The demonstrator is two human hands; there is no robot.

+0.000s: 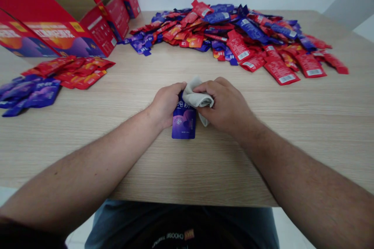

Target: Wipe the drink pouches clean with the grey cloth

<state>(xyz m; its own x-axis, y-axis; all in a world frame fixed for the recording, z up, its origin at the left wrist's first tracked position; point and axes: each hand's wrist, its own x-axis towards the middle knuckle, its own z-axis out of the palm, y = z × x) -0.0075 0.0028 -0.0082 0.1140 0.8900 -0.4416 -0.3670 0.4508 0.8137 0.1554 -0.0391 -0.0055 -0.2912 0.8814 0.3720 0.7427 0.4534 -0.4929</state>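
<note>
Purple sachet point(184, 120) under both grips

Heap of sachets point(248, 39), open red cartons point(67, 31), small sorted stacks point(52, 79) on table point(306, 124)

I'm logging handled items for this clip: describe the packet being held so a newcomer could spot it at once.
On the wooden table, look at the bare middle strip nearest the person, in front of the big heap of packets. The purple packet lies there alone between the left hand and right hand, with a pale cloth pressed on its top.
</note>
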